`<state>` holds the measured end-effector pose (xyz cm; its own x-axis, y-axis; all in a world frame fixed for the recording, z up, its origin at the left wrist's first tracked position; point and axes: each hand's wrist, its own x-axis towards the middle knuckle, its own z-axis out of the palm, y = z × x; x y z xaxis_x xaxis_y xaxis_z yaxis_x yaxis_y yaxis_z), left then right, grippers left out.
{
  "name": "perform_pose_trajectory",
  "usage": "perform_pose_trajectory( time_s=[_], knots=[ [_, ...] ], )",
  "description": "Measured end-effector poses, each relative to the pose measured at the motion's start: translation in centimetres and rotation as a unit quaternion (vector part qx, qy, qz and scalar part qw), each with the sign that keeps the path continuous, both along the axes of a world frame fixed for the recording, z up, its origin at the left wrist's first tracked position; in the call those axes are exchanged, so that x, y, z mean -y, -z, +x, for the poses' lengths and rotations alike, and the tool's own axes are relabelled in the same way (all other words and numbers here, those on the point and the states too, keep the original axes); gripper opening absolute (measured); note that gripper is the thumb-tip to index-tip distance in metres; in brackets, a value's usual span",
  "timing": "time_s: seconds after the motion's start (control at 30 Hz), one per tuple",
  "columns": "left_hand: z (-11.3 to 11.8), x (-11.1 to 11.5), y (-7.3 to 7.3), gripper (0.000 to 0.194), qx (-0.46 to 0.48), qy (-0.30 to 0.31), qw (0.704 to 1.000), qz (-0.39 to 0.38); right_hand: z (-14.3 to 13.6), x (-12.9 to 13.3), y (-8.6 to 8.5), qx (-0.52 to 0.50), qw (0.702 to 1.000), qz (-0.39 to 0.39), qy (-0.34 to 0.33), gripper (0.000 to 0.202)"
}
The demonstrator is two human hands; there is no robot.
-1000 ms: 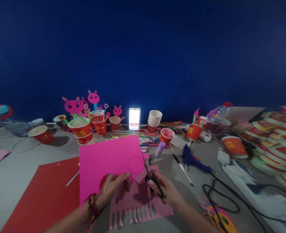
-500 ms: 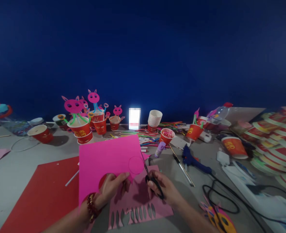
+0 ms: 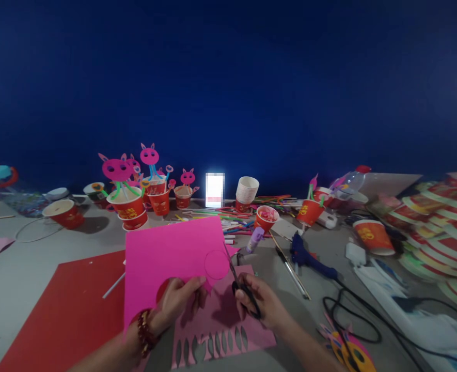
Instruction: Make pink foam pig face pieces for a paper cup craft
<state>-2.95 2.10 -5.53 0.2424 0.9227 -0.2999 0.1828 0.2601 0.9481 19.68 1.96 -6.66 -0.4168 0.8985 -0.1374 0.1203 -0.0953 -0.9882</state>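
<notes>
My left hand (image 3: 179, 299) grips the lower edge of a bright pink paper sheet (image 3: 162, 253), its thumb on top near a cut corner. A circle is drawn on the sheet's right part, and the edge beneath it is cut away. In my right hand (image 3: 261, 299) is a pair of black-handled scissors (image 3: 234, 276), fingers through the loops. Their blades point up along the sheet's right edge, beside the circle. Under both hands lies a light pink sheet (image 3: 232, 315) with a row of leaf-shaped holes cut near its lower edge.
A red sheet (image 3: 69, 310) lies at the left. Behind are red paper cups (image 3: 129, 206) with pink animal faces, a lit screen (image 3: 215, 190), a cup stack (image 3: 247, 191) and a purple glue stick (image 3: 255, 239). To the right are a blue glue gun (image 3: 309, 258), cables and a power strip (image 3: 394, 305).
Almost nothing differs. The view has shifted very slightly, and both hands keep the same hold on the pink sheet and the scissors.
</notes>
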Motion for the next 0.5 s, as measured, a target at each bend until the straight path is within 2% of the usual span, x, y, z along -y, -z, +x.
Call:
perform_pose_trajectory(
  time_s=[0.5],
  knots=[
    [-0.20,-0.03,0.69,0.055,0.057,-0.019,0.998,-0.015,-0.15,-0.08,0.28,-0.031,0.999,-0.010,-0.011,0.062]
  ],
)
